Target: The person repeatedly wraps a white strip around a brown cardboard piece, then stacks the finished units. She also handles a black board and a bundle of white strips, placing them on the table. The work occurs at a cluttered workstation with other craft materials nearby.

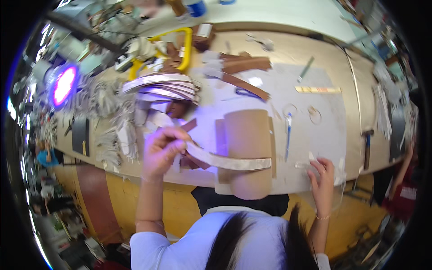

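Note:
My left hand [165,150] pinches the left end of a pale-faced strip [238,163] with a brown edge. The strip's right end lies across a curved tan cardboard form [246,130], which rests on a flat board. Under the left part of the strip, a brown strip [196,159] shows in part. My right hand [322,180] is at the table's front edge on the right, its fingers apart, beside a clear plastic piece [302,165]. Whether it touches that piece I cannot tell.
Coiled pale-faced strips [166,86] are piled left of the form, before a yellow crate [187,49]. Brown strips [245,65] lie behind it. Rightward are a blue pen [288,132], a yellow ruler [318,90] and a hammer [367,148]. A bright lamp [65,85] glows at left.

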A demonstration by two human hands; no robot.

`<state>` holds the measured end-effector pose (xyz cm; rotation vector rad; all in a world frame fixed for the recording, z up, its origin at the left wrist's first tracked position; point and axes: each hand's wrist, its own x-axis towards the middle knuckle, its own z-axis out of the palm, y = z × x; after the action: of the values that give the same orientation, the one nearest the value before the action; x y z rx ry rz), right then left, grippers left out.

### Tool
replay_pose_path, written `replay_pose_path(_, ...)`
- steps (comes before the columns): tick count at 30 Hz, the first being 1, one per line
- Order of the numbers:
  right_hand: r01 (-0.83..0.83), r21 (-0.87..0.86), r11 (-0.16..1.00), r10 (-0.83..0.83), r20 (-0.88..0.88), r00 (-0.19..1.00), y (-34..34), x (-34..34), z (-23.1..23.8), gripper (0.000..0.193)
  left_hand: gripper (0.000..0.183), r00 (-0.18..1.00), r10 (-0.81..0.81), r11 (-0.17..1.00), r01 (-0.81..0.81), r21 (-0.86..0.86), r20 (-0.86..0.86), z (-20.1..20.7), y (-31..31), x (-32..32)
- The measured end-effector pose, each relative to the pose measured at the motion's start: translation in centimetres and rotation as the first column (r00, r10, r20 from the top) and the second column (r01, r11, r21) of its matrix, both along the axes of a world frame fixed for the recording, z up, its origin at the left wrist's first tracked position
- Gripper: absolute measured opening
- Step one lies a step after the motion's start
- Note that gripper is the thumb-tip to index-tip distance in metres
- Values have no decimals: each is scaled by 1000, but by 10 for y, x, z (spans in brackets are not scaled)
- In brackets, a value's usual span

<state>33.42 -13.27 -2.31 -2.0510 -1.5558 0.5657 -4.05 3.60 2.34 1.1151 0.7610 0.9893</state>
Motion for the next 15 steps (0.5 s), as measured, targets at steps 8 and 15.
replay_pose_path(8,11,-94,996,6,177,984,-3,27,-15,29,22,742,550,808,-355,471,-384,28,111,-99)
replay_pose_path(15,-20,-115,993,40,168,985,4,44,-21,26,21,473,603,796,-315,516,-642,-8,140,-137)
